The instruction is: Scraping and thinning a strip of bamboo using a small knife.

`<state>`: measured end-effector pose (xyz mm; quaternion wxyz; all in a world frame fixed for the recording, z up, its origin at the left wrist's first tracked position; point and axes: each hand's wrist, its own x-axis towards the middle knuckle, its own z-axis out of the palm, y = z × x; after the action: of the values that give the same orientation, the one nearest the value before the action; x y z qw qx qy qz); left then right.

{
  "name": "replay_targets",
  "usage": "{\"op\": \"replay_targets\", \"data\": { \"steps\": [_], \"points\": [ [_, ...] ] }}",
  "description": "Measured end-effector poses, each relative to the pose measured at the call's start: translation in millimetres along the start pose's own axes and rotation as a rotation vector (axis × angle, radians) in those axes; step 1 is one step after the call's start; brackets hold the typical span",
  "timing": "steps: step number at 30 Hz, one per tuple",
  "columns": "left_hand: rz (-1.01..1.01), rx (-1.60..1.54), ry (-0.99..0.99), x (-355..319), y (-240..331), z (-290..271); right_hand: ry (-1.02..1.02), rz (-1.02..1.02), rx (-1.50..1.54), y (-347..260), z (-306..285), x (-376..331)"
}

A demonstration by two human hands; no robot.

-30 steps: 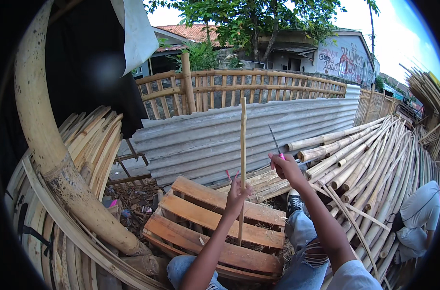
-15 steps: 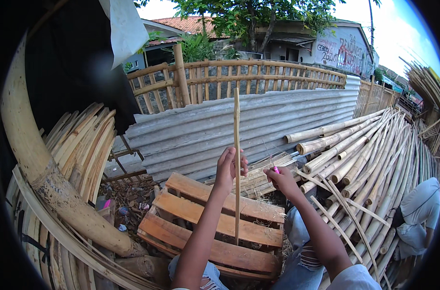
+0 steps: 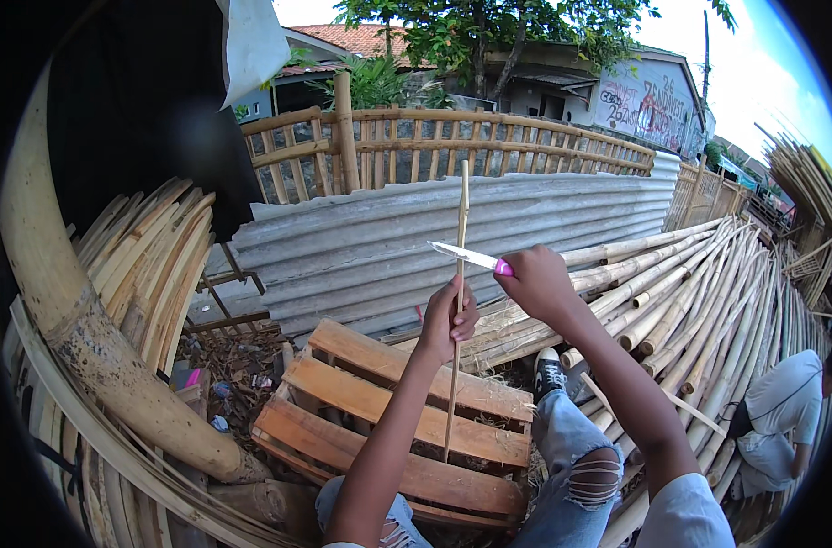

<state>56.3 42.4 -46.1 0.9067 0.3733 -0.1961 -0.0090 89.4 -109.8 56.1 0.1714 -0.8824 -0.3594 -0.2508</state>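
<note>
My left hand (image 3: 446,327) is closed round a thin bamboo strip (image 3: 454,388), which stands nearly upright. Its lower end meets the slatted wooden crate (image 3: 356,395) in front of me. A small knob shows on the strip near its top. In my right hand (image 3: 539,281) is a knife (image 3: 454,252) with a pink handle, its fingers wrapped round the grip. The blade points left and crosses the strip just above my left hand; whether its edge is biting into the strip I cannot tell.
Long bamboo poles (image 3: 681,310) lie piled at the right, where another person (image 3: 779,416) crouches. A thick bamboo post (image 3: 128,384) slants along the left beside split bamboo pieces (image 3: 151,265). Corrugated sheeting (image 3: 370,242) and a bamboo fence (image 3: 489,146) stand ahead.
My right hand has risen, bringing the knife blade across the strip. My left hand has shifted slightly down and right with the strip. A shoe now shows beyond the crate.
</note>
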Motion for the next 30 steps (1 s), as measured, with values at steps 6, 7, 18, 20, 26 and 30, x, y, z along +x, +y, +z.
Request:
{"op": "replay_targets", "data": {
  "steps": [6,7,18,20,26,30],
  "points": [
    [0.030,0.029,0.024,1,-9,2,-0.088,-0.189,-0.299,-2,4,25],
    [0.031,0.025,0.024,3,-12,3,-0.095,-0.248,-0.357,0,2,28],
    [0.127,0.169,0.186,4,-20,9,-0.214,-0.257,-0.495,-7,-4,34],
    [0.148,0.187,0.205,4,-18,9,-0.046,-0.064,-0.364,-7,-17,53],
    [0.189,0.228,0.221,-3,-14,9,-0.185,-0.191,-0.399,-11,-10,41],
    [0.186,0.257,0.254,-6,-21,38,0.117,0.110,-0.403,27,-49,84]
  ]
}}
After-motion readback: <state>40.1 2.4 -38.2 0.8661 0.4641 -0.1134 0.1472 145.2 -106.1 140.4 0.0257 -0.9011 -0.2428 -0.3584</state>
